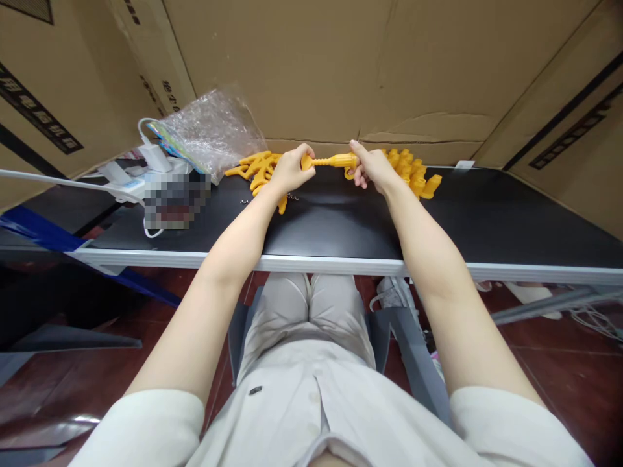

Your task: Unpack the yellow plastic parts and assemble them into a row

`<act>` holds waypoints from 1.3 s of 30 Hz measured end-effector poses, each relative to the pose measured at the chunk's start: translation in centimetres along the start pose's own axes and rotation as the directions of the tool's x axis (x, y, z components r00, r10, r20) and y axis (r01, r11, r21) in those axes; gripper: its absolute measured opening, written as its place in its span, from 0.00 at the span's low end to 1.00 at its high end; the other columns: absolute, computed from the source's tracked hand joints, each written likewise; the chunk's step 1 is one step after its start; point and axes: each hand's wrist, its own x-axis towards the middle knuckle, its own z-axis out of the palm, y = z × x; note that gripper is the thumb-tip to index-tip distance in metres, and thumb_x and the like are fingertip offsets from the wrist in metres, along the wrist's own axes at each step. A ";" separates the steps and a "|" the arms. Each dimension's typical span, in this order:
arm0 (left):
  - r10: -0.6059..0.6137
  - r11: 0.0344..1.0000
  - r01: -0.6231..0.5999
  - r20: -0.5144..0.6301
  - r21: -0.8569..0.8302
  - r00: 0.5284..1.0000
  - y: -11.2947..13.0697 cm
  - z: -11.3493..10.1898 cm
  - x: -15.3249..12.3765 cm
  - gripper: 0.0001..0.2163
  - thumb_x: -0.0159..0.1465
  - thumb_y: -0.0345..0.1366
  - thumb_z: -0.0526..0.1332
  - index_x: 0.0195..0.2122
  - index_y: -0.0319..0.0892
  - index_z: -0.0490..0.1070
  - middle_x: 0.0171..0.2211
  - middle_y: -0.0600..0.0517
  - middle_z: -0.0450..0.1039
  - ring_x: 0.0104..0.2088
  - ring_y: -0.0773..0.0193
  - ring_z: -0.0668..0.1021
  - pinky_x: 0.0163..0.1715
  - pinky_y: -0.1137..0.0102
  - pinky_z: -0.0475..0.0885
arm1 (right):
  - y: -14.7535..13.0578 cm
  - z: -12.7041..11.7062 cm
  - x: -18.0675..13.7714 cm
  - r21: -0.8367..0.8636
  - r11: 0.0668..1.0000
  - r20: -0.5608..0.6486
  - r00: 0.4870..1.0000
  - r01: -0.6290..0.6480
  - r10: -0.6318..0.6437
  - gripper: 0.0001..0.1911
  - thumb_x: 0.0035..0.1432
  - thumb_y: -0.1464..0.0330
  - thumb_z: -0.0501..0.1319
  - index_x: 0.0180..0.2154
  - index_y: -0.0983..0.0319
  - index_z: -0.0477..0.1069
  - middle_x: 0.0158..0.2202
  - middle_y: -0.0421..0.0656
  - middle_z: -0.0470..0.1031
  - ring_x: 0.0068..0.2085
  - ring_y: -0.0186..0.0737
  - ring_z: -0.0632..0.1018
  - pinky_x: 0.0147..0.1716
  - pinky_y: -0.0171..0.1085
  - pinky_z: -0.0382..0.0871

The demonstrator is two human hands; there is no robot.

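Note:
Between my two hands, just above the black tabletop, lies a yellow plastic piece with a ribbed shaft (324, 161), held roughly level. My left hand (291, 168) pinches its rounded left end between thumb and fingers. Around the wider right end, which has a small ring below it, my right hand (372, 167) is closed, some fingers curled under. A heap of branching yellow plastic parts (260, 170) rests beside my left hand. To the right of my right hand stand several yellow tube-like pieces (413, 172), grouped in rows. Small metal bits (292, 196) lie near my left wrist.
A clear plastic bag (214, 133) sits at the back left. Beside it are a white power strip (134, 185) with a plugged-in charger (156, 157) and cables, and a blurred-out item (176, 200). Cardboard walls (316, 71) enclose the back and sides. A metal edge (331, 264) runs along the table front.

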 end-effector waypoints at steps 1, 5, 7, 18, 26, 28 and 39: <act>0.011 1.000 -0.011 -0.010 -0.014 1.000 -0.2 0.2 0.1 0.12 0.60 0.27 0.63 0.45 0.44 0.74 0.39 0.49 0.79 0.44 0.55 0.81 0.53 0.61 0.73 | 0.3 0.0 0.3 0.030 1.000 -0.007 1.000 0.000 0.000 0.48 0.58 0.27 0.47 0.39 0.63 0.78 0.19 0.44 0.72 0.20 0.38 0.75 0.21 0.36 0.73; 0.015 1.000 -0.016 -0.025 -0.027 1.000 -0.8 0.5 0.4 0.11 0.60 0.27 0.64 0.44 0.44 0.73 0.37 0.50 0.79 0.42 0.56 0.81 0.52 0.61 0.74 | 0.0 -0.9 -0.1 0.061 0.998 0.049 0.999 -0.024 0.021 0.41 0.62 0.31 0.52 0.39 0.63 0.77 0.21 0.44 0.74 0.19 0.34 0.74 0.19 0.32 0.68; 0.009 1.000 -0.009 -0.032 -0.023 0.999 -1.0 0.4 0.4 0.11 0.60 0.27 0.65 0.43 0.45 0.73 0.36 0.50 0.78 0.41 0.56 0.81 0.52 0.60 0.74 | -0.8 -1.4 -0.8 0.080 0.997 0.077 0.997 0.015 -0.021 0.33 0.61 0.38 0.63 0.43 0.63 0.76 0.28 0.45 0.80 0.22 0.34 0.78 0.21 0.31 0.69; 0.056 0.998 -0.056 -0.042 0.001 0.998 -0.8 -0.1 0.5 0.13 0.58 0.25 0.65 0.43 0.44 0.73 0.39 0.48 0.79 0.43 0.55 0.81 0.53 0.59 0.74 | -1.1 0.0 -0.9 0.058 0.998 0.004 1.000 -0.004 0.004 0.41 0.60 0.32 0.57 0.41 0.64 0.78 0.22 0.47 0.76 0.23 0.41 0.79 0.19 0.34 0.73; 0.056 0.998 -0.057 -0.026 -0.017 0.998 -0.8 -0.3 0.5 0.14 0.57 0.28 0.67 0.45 0.44 0.73 0.40 0.47 0.78 0.44 0.53 0.81 0.54 0.56 0.73 | -1.0 0.4 -0.7 0.048 0.994 -0.025 0.995 -0.098 0.099 0.46 0.61 0.29 0.49 0.41 0.64 0.80 0.22 0.47 0.76 0.20 0.35 0.75 0.17 0.31 0.69; 0.046 0.999 -0.046 -0.021 -0.017 0.999 -0.6 -0.3 0.4 0.14 0.57 0.28 0.68 0.45 0.44 0.73 0.40 0.47 0.78 0.43 0.53 0.81 0.54 0.56 0.73 | -1.0 0.4 -0.7 0.056 0.993 -0.017 0.995 -0.101 0.102 0.46 0.60 0.28 0.49 0.40 0.64 0.80 0.19 0.45 0.73 0.18 0.34 0.73 0.16 0.30 0.67; 0.034 0.999 -0.035 -0.044 -0.016 0.998 -0.9 0.1 0.4 0.13 0.58 0.30 0.70 0.43 0.46 0.72 0.37 0.50 0.76 0.41 0.56 0.79 0.52 0.59 0.73 | -1.9 0.4 -1.3 0.050 0.983 -0.035 0.983 -0.178 0.179 0.46 0.63 0.30 0.50 0.46 0.64 0.81 0.15 0.41 0.66 0.17 0.35 0.69 0.18 0.33 0.67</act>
